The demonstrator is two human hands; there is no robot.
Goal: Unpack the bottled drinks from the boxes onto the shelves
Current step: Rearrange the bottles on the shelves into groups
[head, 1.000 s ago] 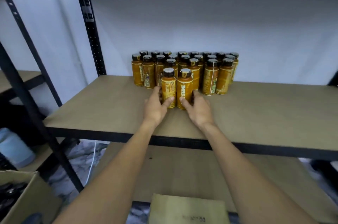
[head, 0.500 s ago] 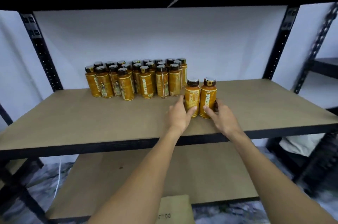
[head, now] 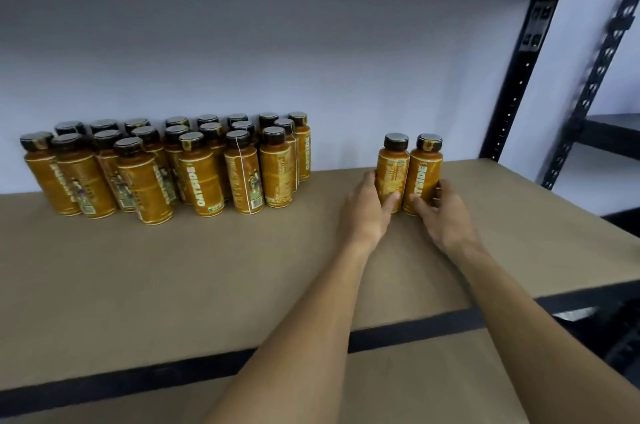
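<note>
Left hand [head: 367, 207] grips the left bottle [head: 393, 169], fingers curled round it and thumb across the label. Right hand [head: 441, 212] grips the right bottle [head: 424, 174] the same way. Both bottles are upright with sides touching, bases at the shelf board [head: 207, 267]; the thumbs partly hide the contact.

Left of the grip: bare board, then the bottle group [head: 204, 181], well apart, packed in rows along the back wall.
Behind the grip: bare board to the wall.
Right of the grip: bare board out to the upright post [head: 512, 84].
The black front edge [head: 415, 328] runs under both forearms. The lower shelf [head: 398, 382] shows beneath.
</note>
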